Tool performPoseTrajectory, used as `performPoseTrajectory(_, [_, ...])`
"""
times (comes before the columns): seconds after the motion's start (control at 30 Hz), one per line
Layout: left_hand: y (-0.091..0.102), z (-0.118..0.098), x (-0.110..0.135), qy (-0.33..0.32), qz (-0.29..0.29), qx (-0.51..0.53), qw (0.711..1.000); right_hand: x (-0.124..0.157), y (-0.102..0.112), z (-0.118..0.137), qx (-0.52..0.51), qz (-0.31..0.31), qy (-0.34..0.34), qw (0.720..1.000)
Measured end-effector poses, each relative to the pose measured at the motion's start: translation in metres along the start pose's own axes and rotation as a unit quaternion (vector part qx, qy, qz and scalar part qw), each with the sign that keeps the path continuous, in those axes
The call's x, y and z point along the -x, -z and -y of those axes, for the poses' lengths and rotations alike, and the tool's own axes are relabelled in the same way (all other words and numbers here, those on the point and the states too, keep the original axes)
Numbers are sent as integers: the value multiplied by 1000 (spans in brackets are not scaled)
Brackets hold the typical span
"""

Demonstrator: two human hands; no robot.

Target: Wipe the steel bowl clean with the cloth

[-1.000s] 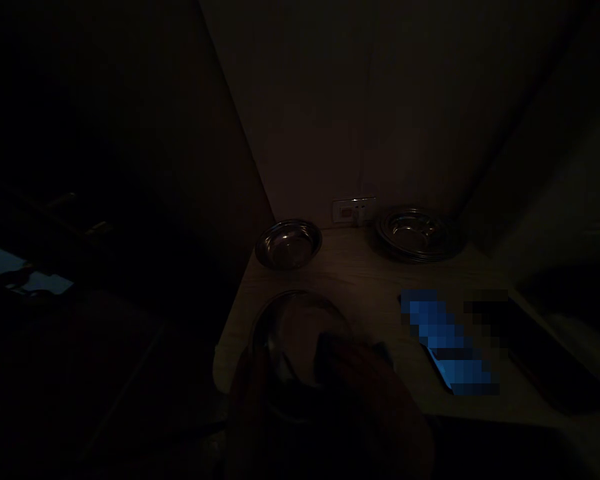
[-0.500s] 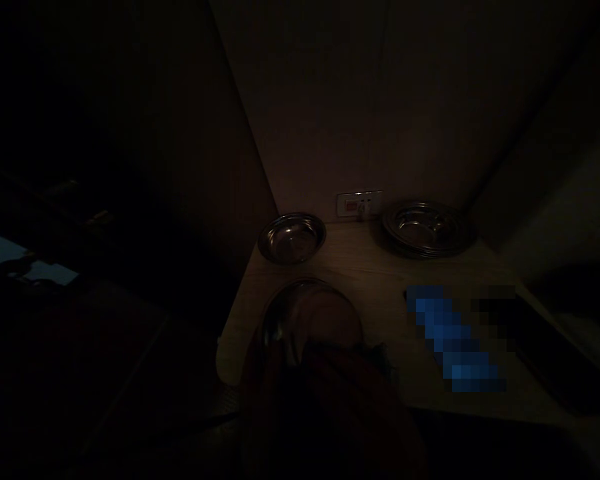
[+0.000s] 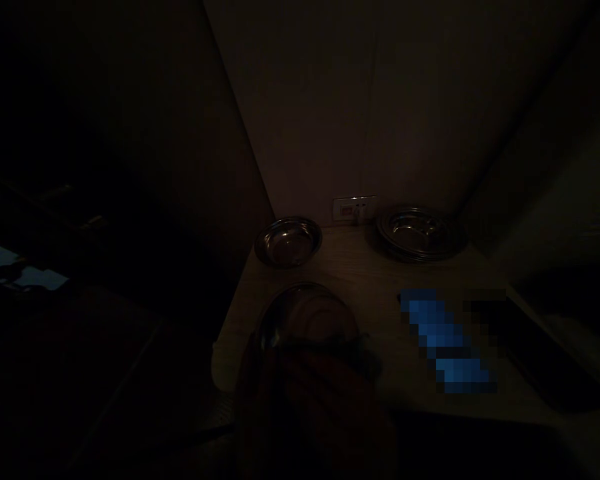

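A shiny round steel plate (image 3: 310,310) stands tilted near the front left of the small wooden table, dimly lit. My left hand (image 3: 253,380) grips its left lower edge, with the fingers mostly lost in shadow. Across the plate's lower face lies my right hand (image 3: 325,393), closed on a dark bunched cloth (image 3: 370,360) that sticks out at its right side. Behind the plate rests a steel bowl (image 3: 289,243) by the wall. Deep darkness hides both wrists and the plate's bottom edge.
Stacked steel plates (image 3: 415,233), the top one divided, sit at the table's back right. A wall socket (image 3: 354,208) is behind. A blurred-out blue lit object (image 3: 440,340) and a long black object (image 3: 545,360) lie right. The wooden tabletop (image 3: 360,267) meets the wall.
My right hand with the cloth has slid left and slightly down across the plate. The whole view has shifted slightly. My left hand keeps its hold on the plate's edge.
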State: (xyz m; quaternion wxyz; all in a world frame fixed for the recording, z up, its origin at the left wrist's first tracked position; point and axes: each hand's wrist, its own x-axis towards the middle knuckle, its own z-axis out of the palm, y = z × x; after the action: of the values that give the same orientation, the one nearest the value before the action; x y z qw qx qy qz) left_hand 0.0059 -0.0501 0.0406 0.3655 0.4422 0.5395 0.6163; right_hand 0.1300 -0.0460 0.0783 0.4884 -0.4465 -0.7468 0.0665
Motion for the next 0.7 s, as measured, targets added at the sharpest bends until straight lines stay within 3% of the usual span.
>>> performPoseTrajectory(0.07, [-6,-4,0,-2,0,7,1000,-2,2,-1,-3,17,-1,1000])
performPoseTrajectory(0.17, [-14,-8,0,-10,0,16,1000,-3,5,-6,14,30,66,997])
performPoseTrajectory(0.27, [-16,-9,-1,-15,3,17,1000,1,6,-8,17,17,38,999])
performPoseTrajectory(0.33, [-15,-7,0,-19,5,13,1000,4,6,-8,12,15,13,1000])
performPoseTrajectory(0.47, [-7,2,1,-25,8,-4,1000,5,6,-8,9,42,33,999])
performPoseTrajectory(0.57, [0,12,3,-25,3,-21,999,6,8,-9,14,32,-16,999])
performPoseTrajectory(0.7, [7,23,7,-29,-8,-39,999,8,9,-11,17,34,54,998])
